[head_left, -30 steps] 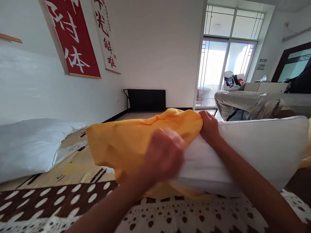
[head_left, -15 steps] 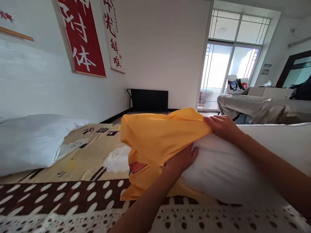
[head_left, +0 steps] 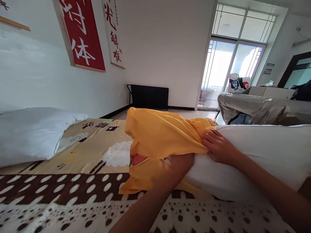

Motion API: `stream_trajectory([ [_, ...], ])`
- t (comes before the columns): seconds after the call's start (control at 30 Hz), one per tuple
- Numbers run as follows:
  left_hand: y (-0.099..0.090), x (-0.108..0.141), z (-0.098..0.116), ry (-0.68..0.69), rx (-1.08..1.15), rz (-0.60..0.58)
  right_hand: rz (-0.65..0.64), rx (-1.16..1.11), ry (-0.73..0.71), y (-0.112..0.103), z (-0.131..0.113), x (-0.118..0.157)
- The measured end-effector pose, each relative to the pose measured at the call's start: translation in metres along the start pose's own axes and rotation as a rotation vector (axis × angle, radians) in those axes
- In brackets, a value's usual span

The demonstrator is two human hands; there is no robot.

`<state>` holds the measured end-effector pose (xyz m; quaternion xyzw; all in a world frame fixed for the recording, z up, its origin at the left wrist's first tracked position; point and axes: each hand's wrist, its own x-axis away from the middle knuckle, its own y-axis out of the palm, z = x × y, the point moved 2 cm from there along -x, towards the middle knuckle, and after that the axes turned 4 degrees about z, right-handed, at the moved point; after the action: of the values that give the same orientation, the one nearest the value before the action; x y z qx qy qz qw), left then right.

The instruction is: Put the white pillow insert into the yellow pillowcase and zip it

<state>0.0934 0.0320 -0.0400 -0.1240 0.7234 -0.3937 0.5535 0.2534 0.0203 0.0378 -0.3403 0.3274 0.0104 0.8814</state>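
Note:
A yellow pillowcase with a watermelon print covers the left end of a white pillow. My right hand pinches the pillowcase's edge where it meets the pillow, fingers closed. My left hand reaches under the fabric at the opening, against the pillow; its fingers are hidden by the yellow cloth. Both lie on a patterned blanket in beige, brown and white.
Another white pillow lies at the left. A black panel leans by the far wall. A table under plastic sheeting stands at the right with boxes and a bag.
My right hand has moved down with the pillowcase's edge, and the yellow cloth reaches farther right over the pillow's top. My left hand's fingers have gone out of sight under the cloth.

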Motion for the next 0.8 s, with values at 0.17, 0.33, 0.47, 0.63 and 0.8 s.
stream_trajectory([
  [0.17,-0.029,0.058,0.008,0.362,0.068,0.141,0.026,0.057,0.164,0.022,-0.003,-0.014],
  [0.33,-0.084,0.068,-0.052,0.37,0.059,0.44,0.217,0.151,-0.034,0.03,-0.011,-0.008],
  [0.47,-0.1,0.057,-0.081,0.365,-0.022,0.419,0.344,0.074,-0.156,0.022,-0.016,0.001],
  [0.63,-0.08,0.059,-0.049,0.393,-0.128,0.301,0.15,-0.023,-0.264,0.002,-0.043,-0.01],
  [0.8,-0.079,0.058,-0.032,0.485,-0.127,0.237,-0.295,-0.159,-0.092,-0.042,-0.061,-0.056],
])
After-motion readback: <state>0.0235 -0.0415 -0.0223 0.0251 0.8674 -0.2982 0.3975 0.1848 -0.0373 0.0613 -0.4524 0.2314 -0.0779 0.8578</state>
